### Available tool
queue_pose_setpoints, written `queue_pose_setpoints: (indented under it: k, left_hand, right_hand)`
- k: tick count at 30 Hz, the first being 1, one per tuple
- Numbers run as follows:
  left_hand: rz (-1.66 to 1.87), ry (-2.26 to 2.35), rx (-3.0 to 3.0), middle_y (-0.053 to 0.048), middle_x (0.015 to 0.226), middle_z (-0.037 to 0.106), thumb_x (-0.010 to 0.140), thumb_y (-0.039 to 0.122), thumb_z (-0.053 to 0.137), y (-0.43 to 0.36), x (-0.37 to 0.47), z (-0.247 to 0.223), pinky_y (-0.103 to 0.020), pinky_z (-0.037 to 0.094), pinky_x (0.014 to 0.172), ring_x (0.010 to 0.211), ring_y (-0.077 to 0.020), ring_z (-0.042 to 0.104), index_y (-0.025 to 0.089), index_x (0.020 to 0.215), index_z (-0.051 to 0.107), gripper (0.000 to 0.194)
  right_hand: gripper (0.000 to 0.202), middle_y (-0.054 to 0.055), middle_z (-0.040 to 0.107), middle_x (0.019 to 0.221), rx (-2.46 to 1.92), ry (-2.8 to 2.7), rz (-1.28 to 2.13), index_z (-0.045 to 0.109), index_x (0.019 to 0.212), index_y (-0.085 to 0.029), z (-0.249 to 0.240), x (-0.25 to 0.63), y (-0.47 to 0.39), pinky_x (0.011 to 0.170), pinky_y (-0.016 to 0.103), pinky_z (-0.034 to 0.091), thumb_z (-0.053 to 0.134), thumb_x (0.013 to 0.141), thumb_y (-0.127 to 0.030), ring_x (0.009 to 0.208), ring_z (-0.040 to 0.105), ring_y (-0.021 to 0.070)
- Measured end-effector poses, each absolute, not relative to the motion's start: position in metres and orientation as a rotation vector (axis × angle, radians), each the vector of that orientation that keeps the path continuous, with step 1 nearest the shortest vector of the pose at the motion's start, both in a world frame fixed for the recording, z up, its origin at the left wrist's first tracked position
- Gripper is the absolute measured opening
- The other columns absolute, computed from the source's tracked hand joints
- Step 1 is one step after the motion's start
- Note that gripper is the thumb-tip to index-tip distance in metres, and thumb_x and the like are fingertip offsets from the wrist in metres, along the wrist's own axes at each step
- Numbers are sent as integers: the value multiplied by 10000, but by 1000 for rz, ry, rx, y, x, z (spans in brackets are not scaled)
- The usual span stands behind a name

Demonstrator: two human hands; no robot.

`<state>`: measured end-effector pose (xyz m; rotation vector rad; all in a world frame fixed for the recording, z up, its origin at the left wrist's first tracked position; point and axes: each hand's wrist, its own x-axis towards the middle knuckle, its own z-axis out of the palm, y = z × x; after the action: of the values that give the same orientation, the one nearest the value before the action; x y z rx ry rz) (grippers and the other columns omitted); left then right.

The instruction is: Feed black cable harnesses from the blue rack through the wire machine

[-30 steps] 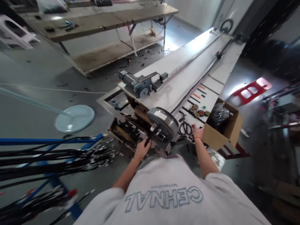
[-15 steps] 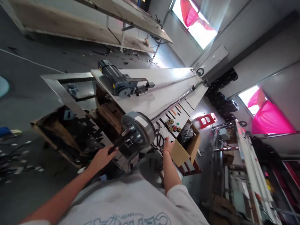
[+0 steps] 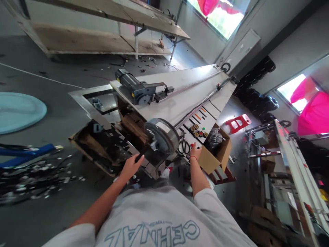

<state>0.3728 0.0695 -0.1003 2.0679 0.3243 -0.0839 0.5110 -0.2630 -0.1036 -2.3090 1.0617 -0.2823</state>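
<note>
My left hand (image 3: pixel 132 167) is closed around a dark handle-like bar (image 3: pixel 141 156) that runs up toward a large grey wheel (image 3: pixel 164 135) with a pale label on its rim. This wheel stands at the near end of a long white-topped table (image 3: pixel 180 103). My right hand (image 3: pixel 195 152) rests at the table's near edge, fingers stretched out, beside a small red spot that looks like a button. Black-handled scissors (image 3: pixel 184 146) lie just left of it. Above it sit several round gold-coloured pieces (image 3: pixel 196 126) and a green button (image 3: pixel 203 129).
An open cardboard box (image 3: pixel 209 159) holding a plastic-wrapped item adjoins my right hand. A grey motor (image 3: pixel 133 85) is mounted on the table's left side. A worn box (image 3: pixel 92 147) of dark parts stands at left. Cables litter the floor, and a red frame (image 3: pixel 238 123) lies at right.
The camera view has shifted, so the table and both hands appear further right. My left hand stays on the dark bar and my right hand remains at the table edge.
</note>
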Motion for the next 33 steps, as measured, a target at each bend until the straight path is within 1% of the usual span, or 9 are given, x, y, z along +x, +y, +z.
queue_pose_setpoints:
  k: [4,7,11,17,22,26,30,33]
  left_hand:
    - [-113,364,2099,-46,724,708,788,548,397,72,369,-101,-274,478,654,699,-216,634,159,871,683,490]
    - [-87,381,2106,-51,746,703,816,528,391,74,367,-98,-265,465,660,700,-203,631,152,881,681,479]
    - [-30,309,2151,-72,784,708,835,526,410,75,370,-91,-276,469,701,739,-213,640,155,838,675,455]
    - [-51,260,2199,-106,892,730,838,516,454,74,381,-84,-304,479,763,837,-247,662,151,925,677,437]
    - [-124,182,2285,-100,895,735,864,514,444,83,375,-84,-289,478,755,852,-249,676,167,921,676,422]
    - [-232,107,2387,-115,944,731,919,517,381,89,368,-79,-298,482,779,914,-256,683,174,1001,647,442]
    - [-331,64,2522,-121,932,725,957,492,330,91,374,-67,-307,481,784,919,-257,685,177,1054,608,431]
    - [-411,-27,2558,-119,982,723,968,451,324,95,380,-62,-295,480,801,938,-239,679,179,1088,590,399]
  right_hand:
    - [827,285,524,1327,-2314,1051,-242,438,1366,-50,-107,514,-267,970,437,431,557,805,-645,1221,530,364]
    - [784,294,537,1299,-2343,1005,-269,445,1340,-44,-111,516,-270,950,418,445,560,813,-613,1225,528,355]
    - [716,287,567,1257,-2364,955,-309,483,1283,-51,-113,517,-272,946,405,453,554,823,-596,1199,552,347]
    - [685,279,590,1229,-2340,948,-317,511,1241,-48,-112,519,-273,965,375,451,584,815,-580,1194,565,330]
    - [689,272,591,1233,-2350,924,-327,503,1242,-41,-113,520,-275,973,371,447,567,821,-582,1183,572,326]
    - [700,276,585,1238,-2357,927,-305,497,1252,-45,-115,520,-276,976,383,445,556,821,-593,1183,567,334]
    - [734,276,583,1235,-2382,927,-280,474,1274,-55,-120,521,-279,965,407,451,505,826,-635,1179,564,335]
    - [705,267,593,1215,-2397,893,-265,478,1263,-70,-122,522,-281,949,400,463,478,837,-632,1200,550,324]
